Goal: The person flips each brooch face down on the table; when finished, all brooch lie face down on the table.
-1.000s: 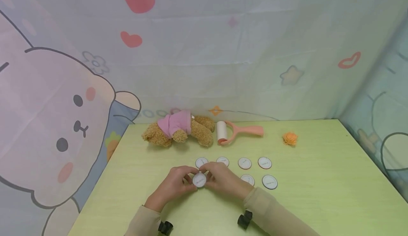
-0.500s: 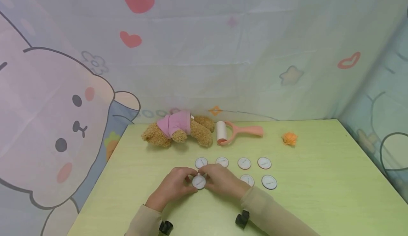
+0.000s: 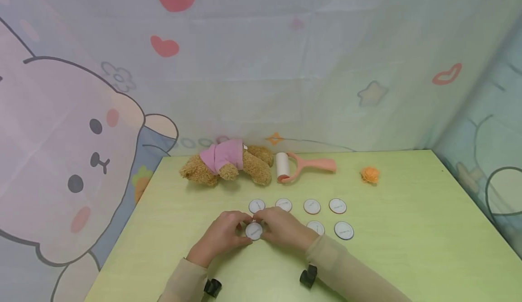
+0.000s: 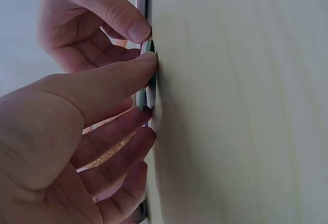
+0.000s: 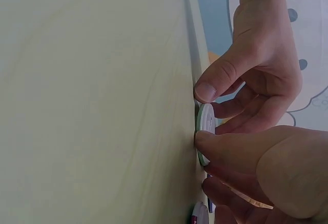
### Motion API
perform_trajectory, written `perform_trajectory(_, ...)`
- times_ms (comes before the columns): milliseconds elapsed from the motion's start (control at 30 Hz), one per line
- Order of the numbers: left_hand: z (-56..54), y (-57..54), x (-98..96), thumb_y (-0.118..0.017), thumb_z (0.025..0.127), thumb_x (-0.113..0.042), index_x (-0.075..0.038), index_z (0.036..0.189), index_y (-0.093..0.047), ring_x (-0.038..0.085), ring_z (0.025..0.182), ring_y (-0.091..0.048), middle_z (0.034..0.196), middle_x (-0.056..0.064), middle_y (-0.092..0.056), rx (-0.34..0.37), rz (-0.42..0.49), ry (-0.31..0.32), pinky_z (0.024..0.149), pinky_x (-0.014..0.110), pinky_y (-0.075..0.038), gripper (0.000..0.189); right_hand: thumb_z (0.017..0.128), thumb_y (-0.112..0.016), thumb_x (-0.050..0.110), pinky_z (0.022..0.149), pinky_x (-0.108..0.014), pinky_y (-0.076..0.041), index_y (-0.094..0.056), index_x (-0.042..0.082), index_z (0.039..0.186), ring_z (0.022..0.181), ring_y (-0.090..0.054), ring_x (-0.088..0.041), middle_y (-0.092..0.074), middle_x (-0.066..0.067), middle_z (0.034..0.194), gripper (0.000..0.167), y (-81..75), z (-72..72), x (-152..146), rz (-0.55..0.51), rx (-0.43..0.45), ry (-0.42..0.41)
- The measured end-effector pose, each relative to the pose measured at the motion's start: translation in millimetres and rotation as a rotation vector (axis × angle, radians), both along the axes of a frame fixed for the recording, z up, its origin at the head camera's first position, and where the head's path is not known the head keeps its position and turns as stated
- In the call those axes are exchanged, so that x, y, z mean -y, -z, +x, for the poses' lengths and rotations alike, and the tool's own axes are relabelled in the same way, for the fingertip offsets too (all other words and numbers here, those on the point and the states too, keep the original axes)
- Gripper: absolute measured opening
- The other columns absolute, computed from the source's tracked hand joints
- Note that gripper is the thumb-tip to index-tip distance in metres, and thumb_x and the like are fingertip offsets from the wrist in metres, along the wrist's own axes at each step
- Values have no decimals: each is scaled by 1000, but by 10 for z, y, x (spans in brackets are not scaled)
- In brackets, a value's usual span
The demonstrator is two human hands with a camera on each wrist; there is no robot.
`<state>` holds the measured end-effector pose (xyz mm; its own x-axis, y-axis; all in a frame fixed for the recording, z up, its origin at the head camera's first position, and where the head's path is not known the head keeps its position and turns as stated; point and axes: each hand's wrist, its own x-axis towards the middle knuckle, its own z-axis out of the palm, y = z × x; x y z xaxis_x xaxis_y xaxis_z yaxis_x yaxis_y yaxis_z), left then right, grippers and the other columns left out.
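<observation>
A round white-backed pin badge (image 3: pixel 254 232) with a green edge (image 5: pixel 200 121) stands between both hands, low over the table. My left hand (image 3: pixel 222 235) holds its left side between thumb and fingers. From the right, my right hand (image 3: pixel 286 230) pinches the same badge, thumb at the near edge and fingers behind. In the left wrist view the badge (image 4: pixel 147 46) shows only as a thin edge, close to the tabletop. Several more pin badges lie pin side up beyond and to the right, such as one badge (image 3: pixel 344 230) at the right end; my right hand partly covers another badge (image 3: pixel 316 227).
A teddy bear (image 3: pixel 228 159) in a pink top lies along the back of the green table (image 3: pixel 408 247). Right of it are a lint roller (image 3: pixel 306 165) with an orange handle and an orange flower-like ball (image 3: pixel 370 174). A printed cloth (image 3: pixel 261 66) hangs behind.
The head view has tilted slightly, shifting the scene. The badge has come down a little and turned slightly in my fingers; both hands stay around it.
</observation>
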<state>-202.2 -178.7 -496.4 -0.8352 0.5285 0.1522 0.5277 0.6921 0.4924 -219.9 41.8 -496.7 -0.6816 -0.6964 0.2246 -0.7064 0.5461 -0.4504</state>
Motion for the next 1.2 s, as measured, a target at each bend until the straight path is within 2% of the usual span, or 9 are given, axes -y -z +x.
perform_trajectory(367, 2, -19, -52, -95, 77, -15, -7, 109, -77, 14, 82, -65, 102, 1, -74, 15, -18, -18, 71, 28, -54, 37, 85, -86, 10, 88, -33, -58, -74, 7, 119, 99, -70, -19, -76, -6, 111, 36, -14, -24, -49, -4, 15, 20)
perform_trajectory(600, -14, -33, -85, -94, 78, -15, -7, 112, -77, 14, 81, -65, 103, 1, -74, 24, -19, -14, 70, 28, -54, 39, 95, -76, 14, 89, -38, -59, -70, 4, 127, 103, -70, -24, -74, -8, 120, 34, -197, -76, -312, -75, 138, 97)
perform_trajectory(733, -28, -52, -103, -94, 78, -15, -8, 112, -76, 14, 81, -65, 105, 1, -75, 19, -34, -15, 71, 29, -54, 39, 98, -73, 15, 87, -38, -59, -70, 3, 125, 101, -70, -25, -74, -9, 119, 29, -283, -130, -532, -116, 104, 117)
perform_trajectory(867, -25, -60, -98, -94, 78, -15, -8, 111, -77, 13, 80, -63, 104, 1, -74, 21, -36, -24, 71, 29, -53, 38, 99, -71, 16, 88, -39, -58, -70, 2, 123, 100, -70, -26, -74, -10, 117, 28, -298, -147, -722, -123, 54, 119)
perform_trajectory(1033, -15, -53, -85, -94, 79, -17, -9, 112, -77, 12, 81, -62, 106, 1, -74, 39, -27, -41, 73, 28, -53, 38, 98, -73, 14, 87, -42, -58, -70, 2, 125, 99, -70, -27, -74, -11, 118, 30, -302, -108, -994, -144, 22, 147)
perform_trajectory(1200, -14, -60, -53, -93, 81, -22, -9, 118, -76, 12, 85, -62, 111, 0, -74, 88, -13, -56, 76, 30, -53, 43, 97, -76, 15, 84, -44, -59, -70, 4, 126, 99, -71, -27, -74, -11, 118, 31, -349, -54, -1338, -149, -21, 205)
